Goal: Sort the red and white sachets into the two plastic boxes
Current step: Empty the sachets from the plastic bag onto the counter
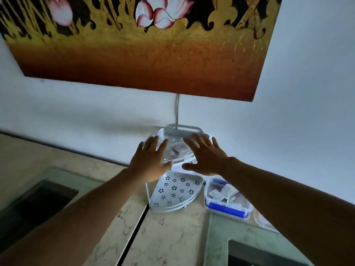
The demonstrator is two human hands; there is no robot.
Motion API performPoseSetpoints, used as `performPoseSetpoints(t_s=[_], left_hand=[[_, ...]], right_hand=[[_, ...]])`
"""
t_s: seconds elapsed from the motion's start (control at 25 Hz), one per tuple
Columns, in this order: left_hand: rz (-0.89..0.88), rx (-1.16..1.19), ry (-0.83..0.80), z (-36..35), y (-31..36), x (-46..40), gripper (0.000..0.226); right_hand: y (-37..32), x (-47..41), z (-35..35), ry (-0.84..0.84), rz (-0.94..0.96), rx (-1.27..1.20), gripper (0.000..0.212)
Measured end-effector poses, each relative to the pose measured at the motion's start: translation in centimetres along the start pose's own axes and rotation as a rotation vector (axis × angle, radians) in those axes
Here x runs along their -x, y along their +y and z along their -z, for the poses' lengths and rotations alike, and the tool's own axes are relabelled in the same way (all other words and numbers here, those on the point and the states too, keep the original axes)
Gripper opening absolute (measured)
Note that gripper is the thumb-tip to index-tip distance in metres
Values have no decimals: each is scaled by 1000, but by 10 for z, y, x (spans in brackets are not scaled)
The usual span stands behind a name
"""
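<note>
A white two-tier corner rack stands against the wall; its lower shelf (178, 191) has flower-shaped holes and its upper shelf (172, 135) carries a pile of sachets (177, 147), blurred and partly hidden. My left hand (149, 160) and my right hand (206, 156) are both stretched out flat with fingers spread, one on each side of the upper shelf, holding nothing. To the right of the rack sits a clear plastic box (226, 210) with a blue clip, holding several white sachets (224, 191). A second clear box (263, 221) is mostly hidden under my right forearm.
The rack and boxes rest on a beige marbled counter (172, 237) with a dark seam and glass panels at left and right. A large painting (134, 45) hangs on the white wall above, and a cable (177, 110) runs down from it.
</note>
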State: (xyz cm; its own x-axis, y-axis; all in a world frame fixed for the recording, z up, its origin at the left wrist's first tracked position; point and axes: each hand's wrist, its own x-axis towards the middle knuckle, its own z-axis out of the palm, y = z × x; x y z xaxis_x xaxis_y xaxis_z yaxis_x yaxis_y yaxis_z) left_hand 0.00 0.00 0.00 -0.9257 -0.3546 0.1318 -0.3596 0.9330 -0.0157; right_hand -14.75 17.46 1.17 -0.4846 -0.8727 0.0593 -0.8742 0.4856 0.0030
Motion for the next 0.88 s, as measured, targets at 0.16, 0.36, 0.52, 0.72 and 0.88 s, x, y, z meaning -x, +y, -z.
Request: performPoseSetpoints(t_s=[0.16, 0.36, 0.52, 0.72, 0.88], left_hand=[[-90, 15, 27, -30, 4, -22, 78], [-165, 29, 110, -49, 13, -39, 50], [-182, 132, 163, -40, 18, -34, 33], [-139, 222, 171, -21, 25, -29, 31], [-70, 463, 201, 13, 34, -19, 23]], right_hand=[[2, -19, -28, -35, -18, 33, 76], [17, -30, -48, 17, 83, 44, 45], [23, -35, -41, 114, 101, 10, 32], [11, -20, -9, 214, 25, -194, 25], [5, 6, 33, 255, -44, -284, 26]])
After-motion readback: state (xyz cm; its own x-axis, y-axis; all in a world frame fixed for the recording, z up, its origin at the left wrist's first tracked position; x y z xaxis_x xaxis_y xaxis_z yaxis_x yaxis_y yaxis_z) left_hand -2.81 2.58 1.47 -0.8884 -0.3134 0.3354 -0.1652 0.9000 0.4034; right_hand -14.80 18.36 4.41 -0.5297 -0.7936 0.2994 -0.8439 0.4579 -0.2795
